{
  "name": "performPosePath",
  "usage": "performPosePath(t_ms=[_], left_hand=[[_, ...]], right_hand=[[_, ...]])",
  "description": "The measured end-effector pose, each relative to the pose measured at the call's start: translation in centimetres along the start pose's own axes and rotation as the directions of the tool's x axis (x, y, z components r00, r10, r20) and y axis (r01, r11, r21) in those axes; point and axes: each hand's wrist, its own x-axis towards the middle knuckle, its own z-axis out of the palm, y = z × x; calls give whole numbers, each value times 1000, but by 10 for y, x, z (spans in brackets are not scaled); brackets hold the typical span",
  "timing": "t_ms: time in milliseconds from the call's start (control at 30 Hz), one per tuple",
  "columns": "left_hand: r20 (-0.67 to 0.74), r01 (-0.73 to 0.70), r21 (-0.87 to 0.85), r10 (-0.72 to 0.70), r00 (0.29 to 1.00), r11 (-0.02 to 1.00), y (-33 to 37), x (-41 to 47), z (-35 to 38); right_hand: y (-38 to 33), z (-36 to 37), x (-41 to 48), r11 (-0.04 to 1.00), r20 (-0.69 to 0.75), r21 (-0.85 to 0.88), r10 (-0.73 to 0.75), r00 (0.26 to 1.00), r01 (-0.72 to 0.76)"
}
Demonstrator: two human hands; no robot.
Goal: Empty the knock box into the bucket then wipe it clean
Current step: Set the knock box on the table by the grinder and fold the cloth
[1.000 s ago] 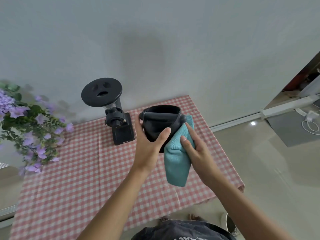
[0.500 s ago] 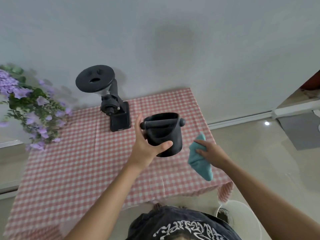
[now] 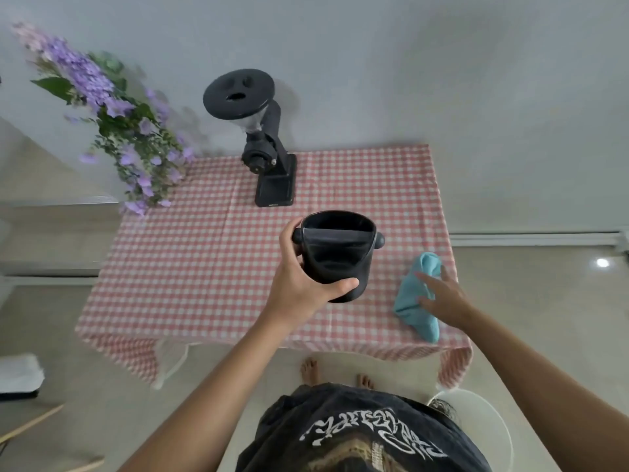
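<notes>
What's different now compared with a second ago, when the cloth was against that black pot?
The right hand took the teal cloth off the knock box, carried it right and down, and laid it on the checked tablecloth, where its spread fingers rest on it. The left hand kept gripping the knock box, upright. The grinder and flowers did not move on the table.

Soft even daylight, faint wall shadows, floor glare spot right, fisheye edges, slight blur
</notes>
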Motion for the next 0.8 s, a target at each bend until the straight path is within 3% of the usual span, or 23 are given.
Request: performPosePath(t_ms=[67,100,167,200,267,367,533,800], left_hand=[[-13,1,11,-1,1000,1000,-2,-3,-3],[-24,1,15,-1,1000,1000,-4,-4,-5],[-49,2,20,-1,999,1000,-6,-5,-9],[-54,5,15,-4,999,1000,-8,-5,-12],[-48,6,0,-6,999,1000,-10,-4,-17],[-17,14,-11,-14,1000,1000,-15,-2,-25],[101,77,-19,-74,992,997,-37,15,-58],[230,31,222,-83,970,975,-87,68,-132]], right_hand=[[-31,-26,-14,986,-205,96,-116,972,138],[-51,-41,-22,944,-260,244,-158,953,223],[-93,-70,-44,733,-192,608,-238,952,305],[-109,-81,-52,655,-138,686,-311,940,317],[-134,-93,-62,645,-89,663,-436,896,380],[-158,-94,-55,678,-45,616,-479,876,402],[-183,-83,-33,668,24,674,-448,894,316],[-229,-46,10,701,68,674,-372,926,232]])
